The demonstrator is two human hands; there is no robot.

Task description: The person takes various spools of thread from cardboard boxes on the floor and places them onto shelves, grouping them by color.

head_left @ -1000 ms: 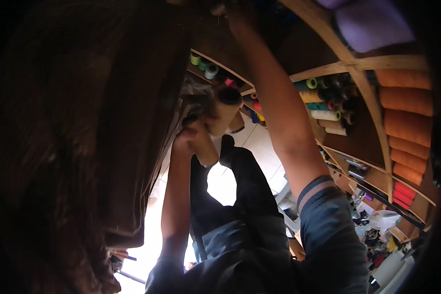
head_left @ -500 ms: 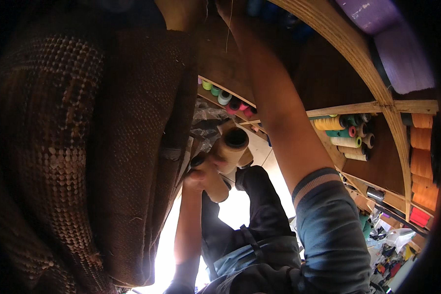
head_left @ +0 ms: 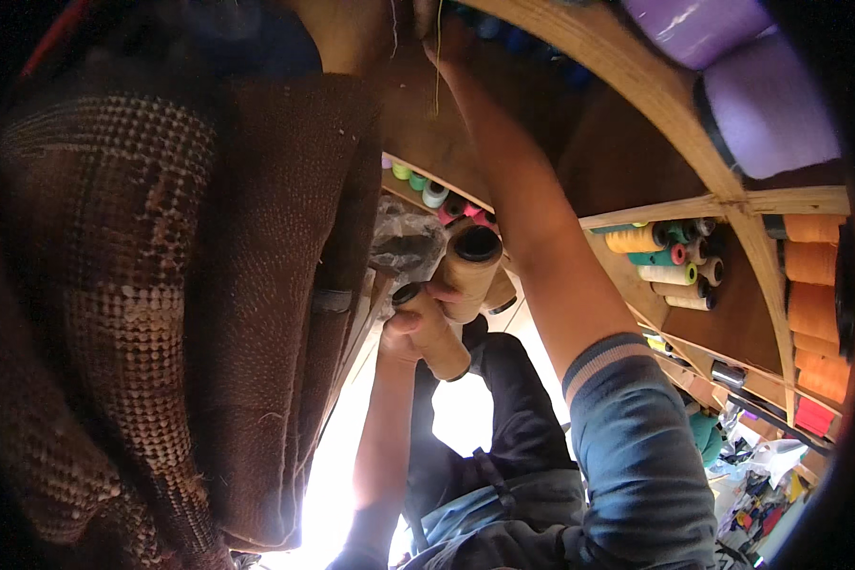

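Note:
My left hand (head_left: 404, 334) is closed around tan thread spools: its thumb and fingers grip a near spool (head_left: 437, 337), and a larger spool (head_left: 469, 275) is pressed against it. Part of another tan spool (head_left: 500, 291) shows behind them. My right arm stretches up along the shelf. At the top edge my right hand (head_left: 427, 27) is dark and partly cut off, so its fingers cannot be made out. A thin yellowish thread (head_left: 437, 85) hangs beside it.
Brown woven fabric (head_left: 275, 266) hangs close on the left. Wooden shelves (head_left: 731, 195) on the right hold purple spools (head_left: 769, 104), orange spools (head_left: 815, 299) and mixed-colour spools (head_left: 670, 271). Crumpled clear plastic (head_left: 404, 237) lies beyond the tan spools. Mixed clutter (head_left: 760, 484) is at lower right.
My left hand and the tan spools have shifted to the right, and more of the near spool's top shows. My right hand stays up at the top edge, slightly lower in view.

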